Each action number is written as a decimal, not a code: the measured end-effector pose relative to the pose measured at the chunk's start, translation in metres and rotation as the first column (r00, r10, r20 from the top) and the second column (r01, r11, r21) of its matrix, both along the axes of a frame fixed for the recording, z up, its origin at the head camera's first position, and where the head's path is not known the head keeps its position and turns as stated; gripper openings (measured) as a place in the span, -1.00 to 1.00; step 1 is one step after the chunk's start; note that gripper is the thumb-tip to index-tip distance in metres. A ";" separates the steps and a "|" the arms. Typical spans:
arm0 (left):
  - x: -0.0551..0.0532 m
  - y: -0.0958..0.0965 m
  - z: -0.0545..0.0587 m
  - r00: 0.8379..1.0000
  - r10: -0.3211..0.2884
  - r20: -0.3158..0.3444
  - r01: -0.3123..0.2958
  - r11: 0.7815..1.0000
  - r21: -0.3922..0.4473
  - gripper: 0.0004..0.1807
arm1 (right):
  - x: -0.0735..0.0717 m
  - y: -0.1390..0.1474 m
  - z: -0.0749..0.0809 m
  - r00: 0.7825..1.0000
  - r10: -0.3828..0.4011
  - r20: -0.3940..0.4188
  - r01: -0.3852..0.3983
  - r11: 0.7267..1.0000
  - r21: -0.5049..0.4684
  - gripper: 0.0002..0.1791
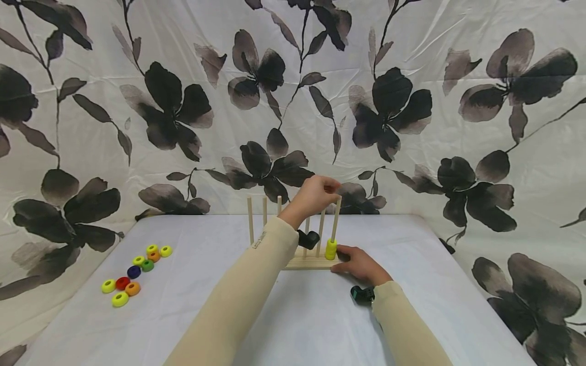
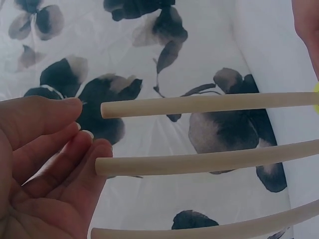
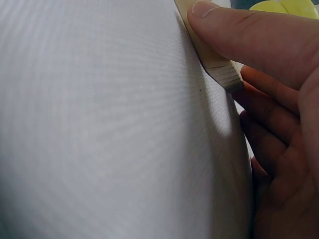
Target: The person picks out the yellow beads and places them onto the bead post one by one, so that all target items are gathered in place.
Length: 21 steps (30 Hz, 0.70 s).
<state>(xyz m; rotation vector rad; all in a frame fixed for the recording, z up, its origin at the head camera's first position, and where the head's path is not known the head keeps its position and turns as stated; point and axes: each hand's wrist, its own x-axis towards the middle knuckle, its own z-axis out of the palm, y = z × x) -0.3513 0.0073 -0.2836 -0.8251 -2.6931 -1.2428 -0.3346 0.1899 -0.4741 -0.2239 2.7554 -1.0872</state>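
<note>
A wooden peg rack (image 1: 304, 263) stands on the table with several upright pegs. Yellow rings (image 1: 331, 250) are stacked low on its rightmost peg (image 1: 336, 218). My left hand (image 1: 316, 195) is up by the tops of the right-hand pegs. In the left wrist view its thumb and fingers (image 2: 45, 114) are bent loosely with nothing between them, just off the end of one peg (image 2: 199, 105). My right hand (image 1: 359, 264) grips the right end of the rack's base, thumb on the front edge (image 3: 214, 55) and fingers behind. The left forearm hides part of the rack.
Loose rings lie grouped at the table's left: several yellow ones (image 1: 120, 299), two orange (image 1: 133, 288), one red (image 1: 122, 283), one blue (image 1: 134, 272) and one green (image 1: 147, 265). A floral cloth (image 1: 320, 132) hangs behind the white-covered table (image 1: 192, 254).
</note>
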 end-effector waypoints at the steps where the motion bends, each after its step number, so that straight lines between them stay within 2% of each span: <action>1: 0.000 -0.001 0.000 1.000 -0.001 0.002 0.001 1.000 0.008 -0.65 | 0.000 0.000 0.000 1.000 0.000 -0.002 0.000 1.000 0.002 -0.19; 10: 0.001 -0.015 -0.002 1.000 0.005 0.000 -0.005 0.998 0.055 -0.63 | 0.000 -0.001 0.002 1.000 -0.006 -0.015 0.006 1.000 0.010 -0.19; 15: 0.003 -0.025 -0.005 0.999 0.024 0.023 -0.026 0.997 0.072 -0.62 | -0.001 0.000 -0.001 1.000 -0.007 -0.013 0.007 1.000 -0.009 -0.18; 21: 0.008 -0.036 -0.007 0.999 0.047 0.010 -0.048 0.995 0.084 -0.61 | 0.001 -0.001 -0.002 1.000 -0.004 -0.020 0.003 1.000 -0.029 -0.19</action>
